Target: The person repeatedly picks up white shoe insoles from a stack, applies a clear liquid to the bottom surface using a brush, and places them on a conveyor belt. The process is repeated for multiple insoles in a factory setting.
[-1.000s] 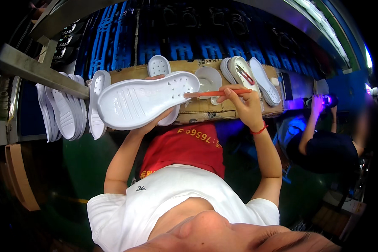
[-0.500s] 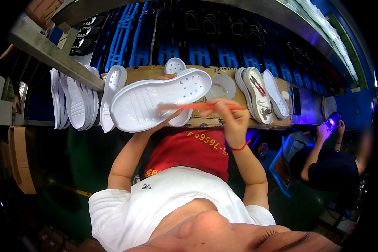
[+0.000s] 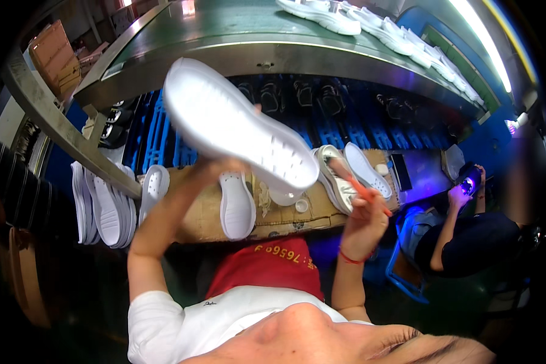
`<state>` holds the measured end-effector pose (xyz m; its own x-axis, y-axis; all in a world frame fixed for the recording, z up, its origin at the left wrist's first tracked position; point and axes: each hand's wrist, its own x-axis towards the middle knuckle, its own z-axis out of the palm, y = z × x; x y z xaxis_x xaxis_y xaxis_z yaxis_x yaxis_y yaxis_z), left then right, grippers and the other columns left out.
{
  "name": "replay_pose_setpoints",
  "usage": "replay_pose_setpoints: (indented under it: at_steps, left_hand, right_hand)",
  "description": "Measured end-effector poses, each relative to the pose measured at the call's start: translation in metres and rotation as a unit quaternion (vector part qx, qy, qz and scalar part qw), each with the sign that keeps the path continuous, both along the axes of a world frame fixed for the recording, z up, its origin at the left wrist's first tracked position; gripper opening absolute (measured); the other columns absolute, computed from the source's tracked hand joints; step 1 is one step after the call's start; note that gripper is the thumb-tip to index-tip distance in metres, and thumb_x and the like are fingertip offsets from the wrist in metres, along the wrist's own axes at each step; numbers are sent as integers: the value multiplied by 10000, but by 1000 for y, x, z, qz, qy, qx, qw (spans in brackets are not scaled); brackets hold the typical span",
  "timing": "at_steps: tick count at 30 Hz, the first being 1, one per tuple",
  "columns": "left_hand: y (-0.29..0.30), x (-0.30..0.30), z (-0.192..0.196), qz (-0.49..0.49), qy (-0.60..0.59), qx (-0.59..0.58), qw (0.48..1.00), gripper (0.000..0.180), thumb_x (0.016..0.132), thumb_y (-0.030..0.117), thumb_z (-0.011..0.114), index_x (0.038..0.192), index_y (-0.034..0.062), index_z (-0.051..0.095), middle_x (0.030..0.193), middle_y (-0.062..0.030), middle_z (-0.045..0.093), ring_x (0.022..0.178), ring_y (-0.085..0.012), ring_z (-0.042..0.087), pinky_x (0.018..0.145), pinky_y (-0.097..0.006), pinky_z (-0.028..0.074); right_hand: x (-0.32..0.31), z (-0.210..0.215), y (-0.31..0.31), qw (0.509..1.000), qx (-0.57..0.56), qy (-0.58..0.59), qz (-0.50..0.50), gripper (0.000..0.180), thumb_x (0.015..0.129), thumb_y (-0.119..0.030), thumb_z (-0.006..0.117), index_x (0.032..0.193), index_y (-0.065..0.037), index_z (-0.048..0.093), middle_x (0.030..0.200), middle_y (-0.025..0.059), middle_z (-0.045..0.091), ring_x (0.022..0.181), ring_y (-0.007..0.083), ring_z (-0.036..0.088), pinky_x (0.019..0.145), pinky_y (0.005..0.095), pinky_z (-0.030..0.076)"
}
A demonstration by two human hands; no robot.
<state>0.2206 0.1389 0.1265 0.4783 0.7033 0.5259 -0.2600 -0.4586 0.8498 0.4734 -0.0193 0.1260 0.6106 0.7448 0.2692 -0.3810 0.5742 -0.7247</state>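
Note:
My left hand (image 3: 227, 167) grips a large white shoe sole (image 3: 236, 124), lifted and tilted above the cardboard-covered bench, its inner side with small holes facing up. My right hand (image 3: 368, 225), lower and to the right, has its fingers closed round a slim orange brush (image 3: 363, 191), whose tip is blurred and apart from the sole. Below the raised sole, another white sole (image 3: 236, 209) lies on the cardboard (image 3: 200, 215). Near the brush are a cream sole (image 3: 332, 182) and a white sole (image 3: 368, 170). A translucent cup (image 3: 285, 197) is partly hidden by the held sole.
Overhead runs a green belt (image 3: 224, 30) with a metal edge, bearing several white soles (image 3: 394, 36). A metal post (image 3: 60, 133) slants beside stacked soles (image 3: 108, 209) at left. Blue racks (image 3: 176, 145) with dark footwear stand behind. A co-worker (image 3: 467, 236) sits at right beside purple light.
My left hand has raised the sole up and away from me and turned it. My right hand has drawn the brush off it, moving right and nearer. The view has tilted up, revealing the belt.

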Motion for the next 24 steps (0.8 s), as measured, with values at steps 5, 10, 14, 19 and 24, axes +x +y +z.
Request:
replay_pose_setpoints:
  at_steps: [5,10,14,19,24]
  left_hand:
    - [152,52,166,-109,-212,-132,962,343,975,290,452,1188,40,549,1065,-82,636,961,-203,616,849,-386,492]
    - [214,71,214,187,65,343,918,418,866,90,667,1245,-24,532,1221,-125,613,1105,-220,596,970,-333,480]
    - [146,53,160,178,96,174,964,272,970,210,493,1174,42,559,961,-45,613,777,-149,604,702,-299,495]
    - [64,-71,36,76,520,419,740,442,749,-21,624,1168,86,532,995,-121,567,837,-331,617,650,-390,518]
    - [22,-200,-62,-59,686,388,612,325,738,23,611,1051,73,536,1035,-122,520,1004,-285,538,853,-383,474]
  right_hand:
    - [33,-5,-17,1000,13,3,-26,293,995,-226,522,1045,39,636,794,79,664,729,147,620,747,272,472]
    - [21,-16,-20,996,-72,-28,43,273,988,-194,529,1041,53,634,787,115,692,725,156,657,714,258,485]
    - [25,-34,-16,983,-137,-74,93,282,988,-193,530,1041,64,636,791,112,697,727,148,662,698,244,486]
    - [33,-62,-10,963,-205,-142,100,276,982,-187,544,1039,65,640,793,114,689,725,143,638,720,259,505]
    - [39,-67,18,919,-245,-293,100,286,981,-201,548,1017,58,664,776,70,696,723,97,619,688,221,467]
